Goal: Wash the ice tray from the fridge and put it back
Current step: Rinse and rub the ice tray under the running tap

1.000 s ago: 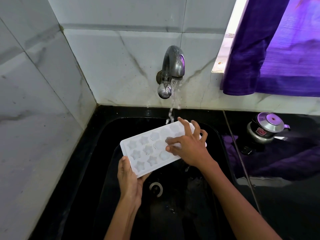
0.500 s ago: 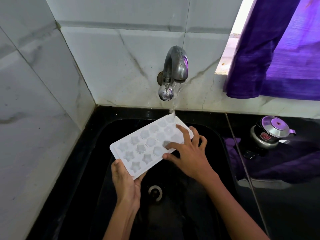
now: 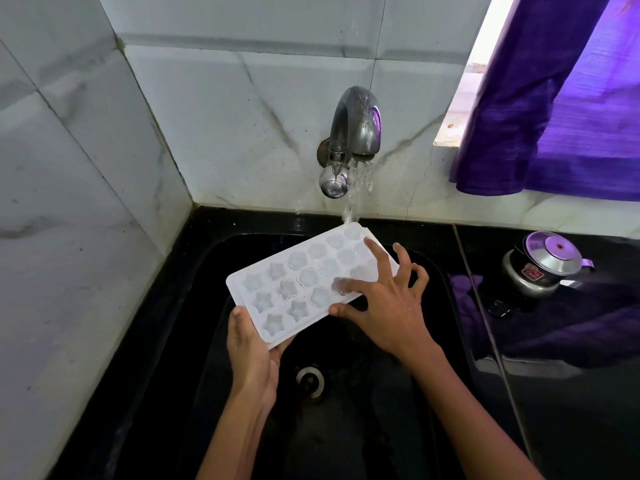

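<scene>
- Marble-tiled corner, black sink (image 3: 207, 341) set in black counter (image 3: 571, 410), tap (image 3: 353, 133) running.
- White ice tray (image 3: 304, 282) held tilted over sink, far end under stream.
- Left hand (image 3: 254, 355) grips near corner, thumb on top, fingers under.
- Right hand (image 3: 388, 306) spread loose, fingers rubbing cells, grasping nothing.
- Prob. light, thin plastic, bit flexy; wet so slippery.
- Best hold: flat rim at short end, w/ support below.
</scene>
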